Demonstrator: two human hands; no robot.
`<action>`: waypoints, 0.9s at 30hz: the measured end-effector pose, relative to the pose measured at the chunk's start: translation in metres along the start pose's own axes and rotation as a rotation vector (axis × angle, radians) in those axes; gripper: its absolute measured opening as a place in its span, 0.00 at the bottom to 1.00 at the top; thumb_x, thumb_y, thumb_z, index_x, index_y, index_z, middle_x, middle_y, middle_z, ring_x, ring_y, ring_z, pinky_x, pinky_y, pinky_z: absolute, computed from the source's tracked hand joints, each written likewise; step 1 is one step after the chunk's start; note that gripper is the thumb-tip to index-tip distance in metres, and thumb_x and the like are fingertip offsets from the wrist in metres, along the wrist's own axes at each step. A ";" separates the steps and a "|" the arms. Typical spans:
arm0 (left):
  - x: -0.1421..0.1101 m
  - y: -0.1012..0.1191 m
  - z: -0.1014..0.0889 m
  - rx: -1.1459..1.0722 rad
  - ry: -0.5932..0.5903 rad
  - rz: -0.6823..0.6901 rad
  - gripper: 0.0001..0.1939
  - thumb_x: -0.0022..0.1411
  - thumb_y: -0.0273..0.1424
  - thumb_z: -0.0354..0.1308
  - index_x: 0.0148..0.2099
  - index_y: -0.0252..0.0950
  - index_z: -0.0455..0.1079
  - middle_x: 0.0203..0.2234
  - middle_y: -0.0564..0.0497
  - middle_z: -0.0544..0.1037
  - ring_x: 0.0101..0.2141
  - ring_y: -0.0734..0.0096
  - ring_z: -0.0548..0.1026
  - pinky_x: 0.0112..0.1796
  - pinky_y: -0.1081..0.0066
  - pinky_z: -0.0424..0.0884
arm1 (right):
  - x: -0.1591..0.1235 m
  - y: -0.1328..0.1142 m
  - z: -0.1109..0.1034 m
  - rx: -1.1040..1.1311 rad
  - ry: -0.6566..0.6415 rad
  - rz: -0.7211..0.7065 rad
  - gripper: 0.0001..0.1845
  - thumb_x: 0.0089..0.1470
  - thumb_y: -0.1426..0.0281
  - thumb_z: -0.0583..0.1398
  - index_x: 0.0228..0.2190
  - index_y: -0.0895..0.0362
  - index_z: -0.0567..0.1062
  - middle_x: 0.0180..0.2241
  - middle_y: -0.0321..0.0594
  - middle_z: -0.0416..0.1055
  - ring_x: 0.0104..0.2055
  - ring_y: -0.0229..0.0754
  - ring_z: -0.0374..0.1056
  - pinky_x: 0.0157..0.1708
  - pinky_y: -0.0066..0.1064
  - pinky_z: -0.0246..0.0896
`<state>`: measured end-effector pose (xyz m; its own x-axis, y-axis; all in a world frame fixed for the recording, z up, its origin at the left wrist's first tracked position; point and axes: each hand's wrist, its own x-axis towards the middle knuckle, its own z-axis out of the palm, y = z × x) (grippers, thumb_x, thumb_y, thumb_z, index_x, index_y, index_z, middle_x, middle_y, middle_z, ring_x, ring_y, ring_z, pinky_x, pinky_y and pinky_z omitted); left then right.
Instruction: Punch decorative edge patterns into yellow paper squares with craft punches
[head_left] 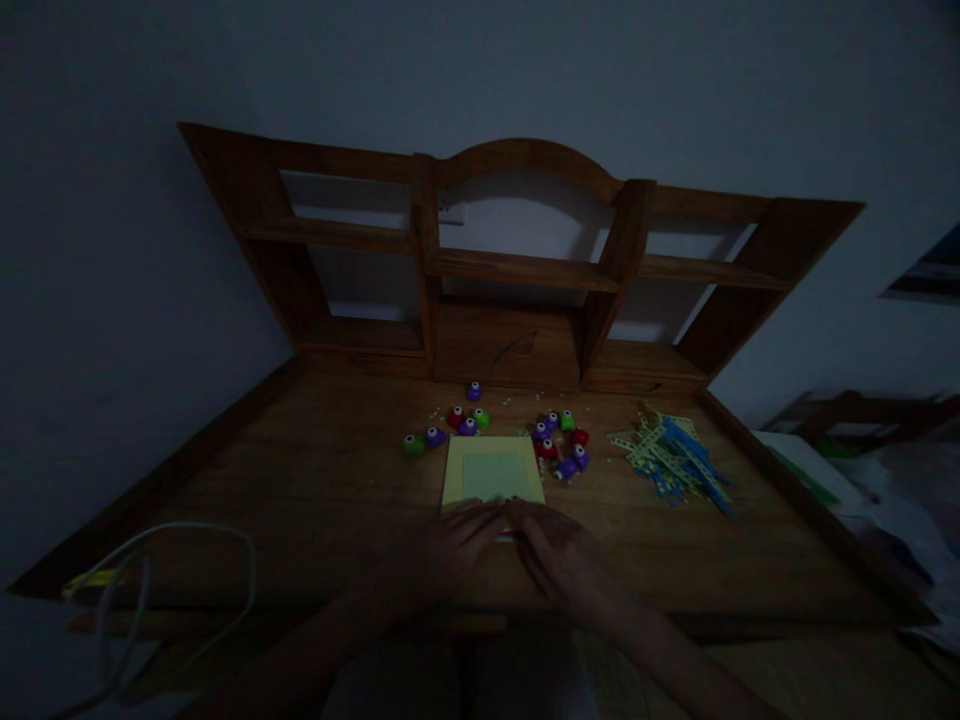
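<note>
Dim light covers the bench (330, 480). Near the middle of its front edge, my left hand (466, 532) and right hand (561, 550) meet over a green sheet (491, 474) on a yellow pad (453, 480); I can't tell whether they grip it. Strips (679, 455) lie toward the right edge.

L hand (459, 540) & R hand (561, 552) close tog., backs up

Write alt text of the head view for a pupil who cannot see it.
A person's left hand and right hand lie close together at the near edge of a yellow square topped by a smaller green square on a wooden desk. Small purple, red and green toys lie beyond and beside it, yellow and blue strips piled farther right.
</note>
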<state>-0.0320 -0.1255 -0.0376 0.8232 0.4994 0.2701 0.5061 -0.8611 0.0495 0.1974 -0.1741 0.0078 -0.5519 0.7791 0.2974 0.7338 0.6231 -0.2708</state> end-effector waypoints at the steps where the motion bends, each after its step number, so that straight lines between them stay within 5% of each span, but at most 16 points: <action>1: 0.000 0.000 0.001 0.001 0.004 0.001 0.27 0.66 0.22 0.46 0.66 0.36 0.52 0.61 0.47 0.64 0.60 0.67 0.62 0.60 0.66 0.58 | -0.001 0.000 0.003 -0.004 0.022 0.016 0.27 0.58 0.77 0.51 0.60 0.59 0.57 0.56 0.53 0.65 0.57 0.48 0.63 0.56 0.43 0.63; 15: -0.024 -0.006 -0.030 0.007 -0.025 -0.077 0.29 0.63 0.20 0.44 0.66 0.35 0.53 0.59 0.42 0.65 0.59 0.59 0.63 0.57 0.60 0.63 | -0.007 0.002 0.009 -0.113 0.003 -0.032 0.30 0.57 0.79 0.51 0.61 0.63 0.56 0.57 0.57 0.63 0.59 0.51 0.61 0.58 0.45 0.61; 27: -0.043 -0.008 -0.041 0.074 -0.047 -0.068 0.32 0.61 0.20 0.45 0.67 0.32 0.48 0.61 0.42 0.63 0.60 0.60 0.60 0.58 0.61 0.59 | -0.002 0.005 -0.007 -0.100 -0.110 -0.124 0.32 0.59 0.78 0.51 0.63 0.54 0.52 0.62 0.45 0.57 0.63 0.49 0.55 0.58 0.45 0.59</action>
<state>-0.0822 -0.1445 -0.0099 0.7969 0.5615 0.2226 0.5771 -0.8167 -0.0058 0.2049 -0.1728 0.0120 -0.6763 0.7033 0.2189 0.6904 0.7088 -0.1444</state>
